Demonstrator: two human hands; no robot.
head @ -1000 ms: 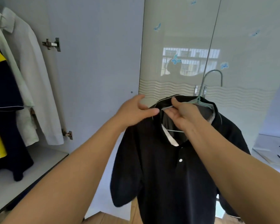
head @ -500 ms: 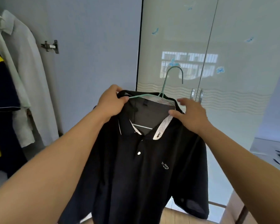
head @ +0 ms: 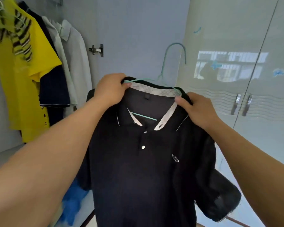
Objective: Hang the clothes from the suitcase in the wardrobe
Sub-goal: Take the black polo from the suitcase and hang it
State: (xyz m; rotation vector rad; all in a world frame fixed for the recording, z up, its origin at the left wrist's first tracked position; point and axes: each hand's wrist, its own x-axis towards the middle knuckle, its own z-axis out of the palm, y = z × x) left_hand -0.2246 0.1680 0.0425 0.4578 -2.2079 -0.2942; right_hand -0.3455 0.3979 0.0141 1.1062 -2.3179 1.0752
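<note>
A black polo shirt (head: 146,169) with a white-lined collar hangs on a teal wire hanger (head: 174,63), held up in front of me. My left hand (head: 111,90) grips the shirt's left shoulder and the hanger's arm at the collar. My right hand (head: 198,110) pinches the right side of the collar. The hanger's hook stands free above the collar, touching nothing. The open wardrobe (head: 0,145) is at the left, with hung clothes inside.
In the wardrobe hang a yellow shirt (head: 23,82), a dark navy garment (head: 54,89), white shirts (head: 72,54) and a striped yellow-green piece (head: 18,35). The open door (head: 138,35) with a hinge (head: 96,50) faces me. Closed glossy doors with handles (head: 243,104) stand at right.
The view has swung left and up, bringing more of the wardrobe's hung clothes into sight. Both hands still hold the shirt at the collar, now spread wider and nearer the wardrobe.
</note>
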